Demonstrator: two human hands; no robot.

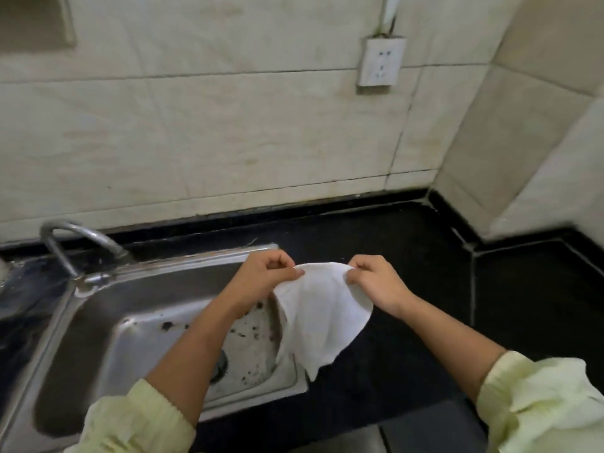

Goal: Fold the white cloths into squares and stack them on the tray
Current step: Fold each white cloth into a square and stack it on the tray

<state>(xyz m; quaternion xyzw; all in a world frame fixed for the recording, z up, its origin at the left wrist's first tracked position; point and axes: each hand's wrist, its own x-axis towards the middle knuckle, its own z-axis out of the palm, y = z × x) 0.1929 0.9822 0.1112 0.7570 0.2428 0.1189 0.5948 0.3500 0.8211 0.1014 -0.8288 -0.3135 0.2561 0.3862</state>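
A white cloth (322,317) hangs in the air between my two hands, over the right edge of the sink and the black counter. My left hand (268,276) pinches its top left corner. My right hand (376,282) pinches its top right corner. The cloth droops loosely below them, its lower tip pointing down. No tray can be made out for certain; a dark grey flat edge (428,429) shows at the bottom, partly cut off.
A stainless steel sink (130,322) with a stained basin lies at the left, with a curved tap (78,237) behind it. The black counter (490,289) runs to the right into a tiled corner. A wall socket (379,62) sits above.
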